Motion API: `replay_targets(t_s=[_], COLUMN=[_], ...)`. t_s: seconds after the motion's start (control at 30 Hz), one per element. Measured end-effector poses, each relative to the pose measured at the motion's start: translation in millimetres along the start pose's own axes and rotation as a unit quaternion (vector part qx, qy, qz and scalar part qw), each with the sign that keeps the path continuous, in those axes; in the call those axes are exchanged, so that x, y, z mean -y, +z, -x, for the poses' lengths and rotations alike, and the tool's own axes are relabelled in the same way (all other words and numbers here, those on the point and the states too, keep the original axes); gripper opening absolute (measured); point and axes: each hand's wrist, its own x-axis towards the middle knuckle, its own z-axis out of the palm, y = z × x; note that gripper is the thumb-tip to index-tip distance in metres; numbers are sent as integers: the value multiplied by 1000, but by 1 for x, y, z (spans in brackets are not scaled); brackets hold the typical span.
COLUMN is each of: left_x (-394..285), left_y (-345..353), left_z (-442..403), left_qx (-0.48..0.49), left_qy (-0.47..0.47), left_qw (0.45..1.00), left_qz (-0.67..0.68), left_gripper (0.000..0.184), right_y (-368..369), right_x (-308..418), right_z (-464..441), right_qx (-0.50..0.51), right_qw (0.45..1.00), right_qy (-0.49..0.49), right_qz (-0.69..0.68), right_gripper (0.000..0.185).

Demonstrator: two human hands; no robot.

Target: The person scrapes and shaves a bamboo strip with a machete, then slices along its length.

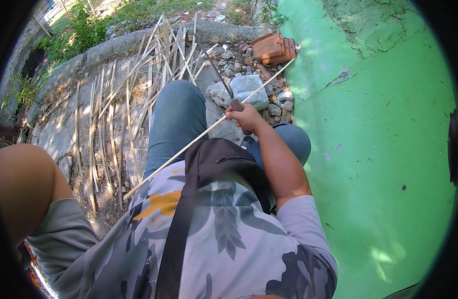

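Observation:
My right hand (246,118) is closed in front of my lap. Its fingers wrap the brown handle (237,105) of a long knife, whose narrow dark blade (218,72) points up and away. A pale bamboo strip (189,146) is pinched between the thumb and fingers of that same hand. The strip runs diagonally, from my left side up toward the stacked tiles. Of my left arm (22,189), the bent part shows at the left edge; the left hand lies outside the picture.
Many split bamboo strips (113,129) lie on the ground ahead and left. Pale stone blocks (251,91), rubble and stacked orange tiles (273,49) sit beyond my knees. A green painted wall (368,144) closes off my right side. A black bag (221,158) rests at my waist.

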Motion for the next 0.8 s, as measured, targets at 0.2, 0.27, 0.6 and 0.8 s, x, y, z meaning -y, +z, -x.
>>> replay_targets(t_s=[0.2,0.27,0.6,0.8], left_x=[0,0,7,94], left_y=[1,1,-18,23], left_z=[-2,-1,-15,131], left_qx=[8,3,-32,-70], left_qy=[0,2,12,-365], left_qw=[1000,1000,998,924], left_qz=[0,6,53,-91], left_gripper=[69,70,74,70], right_y=[1,2,0,-6], right_x=[0,3,6,10], right_z=[-4,0,-1,3], right_qx=[-4,-14,-14,-59], right_qw=[1000,1000,1000,997], right_qy=[10,11,-15,-48], right_qz=[1,19,14,13], right_gripper=[26,25,25,28])
